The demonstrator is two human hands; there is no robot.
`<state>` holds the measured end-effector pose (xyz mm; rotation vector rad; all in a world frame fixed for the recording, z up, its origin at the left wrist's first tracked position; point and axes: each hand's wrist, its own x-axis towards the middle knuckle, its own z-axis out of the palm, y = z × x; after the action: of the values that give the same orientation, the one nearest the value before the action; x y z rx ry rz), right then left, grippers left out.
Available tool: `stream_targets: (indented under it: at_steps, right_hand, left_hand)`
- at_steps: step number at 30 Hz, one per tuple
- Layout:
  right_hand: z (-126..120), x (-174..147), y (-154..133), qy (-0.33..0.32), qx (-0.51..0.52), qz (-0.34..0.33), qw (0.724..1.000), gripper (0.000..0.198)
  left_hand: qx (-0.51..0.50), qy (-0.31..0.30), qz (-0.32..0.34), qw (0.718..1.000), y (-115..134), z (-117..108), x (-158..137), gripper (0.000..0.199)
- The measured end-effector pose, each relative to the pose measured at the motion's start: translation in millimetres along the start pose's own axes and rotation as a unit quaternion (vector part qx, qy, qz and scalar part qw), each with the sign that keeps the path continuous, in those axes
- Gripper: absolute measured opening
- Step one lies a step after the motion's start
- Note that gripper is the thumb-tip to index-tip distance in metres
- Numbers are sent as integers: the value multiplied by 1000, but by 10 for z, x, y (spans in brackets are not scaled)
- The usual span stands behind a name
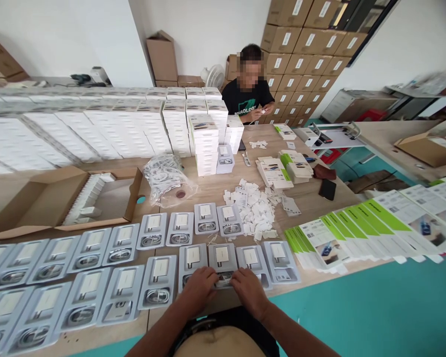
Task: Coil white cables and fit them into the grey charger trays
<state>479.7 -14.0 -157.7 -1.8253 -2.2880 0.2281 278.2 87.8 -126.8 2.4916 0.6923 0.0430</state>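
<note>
A grey plastic tray (pixel 211 248) lies in front of me at the table's near edge, with a white charger block (pixel 221 254) in its upper part. A coiled white cable (pixel 223 279) sits in the tray's lower part. At the coil's left end are the closed fingers of my left hand (pixel 201 286). My right hand (pixel 248 288) grips the coil's right end, its fingers closed too. The fingertips partly hide the cable. Just right are two more trays; the far right tray (pixel 281 263) holds a charger and shows no cable coil.
Rows of filled trays (pixel 159 282) stretch left. Beyond lie a heap of white paper pieces (pixel 258 210), bagged cables (pixel 165 173) and an open carton (pixel 134 198). Printed boxes (pixel 319 240) line the right edge. White boxes (pixel 126 129) are stacked behind; a co-worker (pixel 249 94) sits opposite.
</note>
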Motion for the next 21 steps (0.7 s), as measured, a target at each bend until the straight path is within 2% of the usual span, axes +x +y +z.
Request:
stream_targets:
  at_steps: [3,5,9,13,15,17,19,21]
  right_hand:
    - [45,-5,-32,3,-1,-29,1000,6]
    - [86,-18,-63,3,5,-47,999,1]
    - [139,23,-129,-17,9,-33,999,3]
    - [6,211,-112,-66,36,-14,997,11]
    - [-167,375,-39,-72,88,15,993,10]
    - [-380,620,62,-49,142,47,988,17]
    - [-571,979,156,-21,179,59,982,23]
    - [-689,1463,205,-4,207,39,978,28]
  left_hand:
    - [52,-17,79,995,-45,125,33,8]
    - [72,-19,98,992,-76,203,57,8]
    - [88,-38,87,992,-70,217,106,16]
    - [30,-64,59,996,-12,23,123,14]
    - [-45,-25,25,998,-19,-94,76,12]
    - [-120,61,-35,990,-71,-185,-40,21]
    - [-183,142,-113,966,-155,-241,-234,29]
    - [-246,177,-200,932,-235,-272,-495,33]
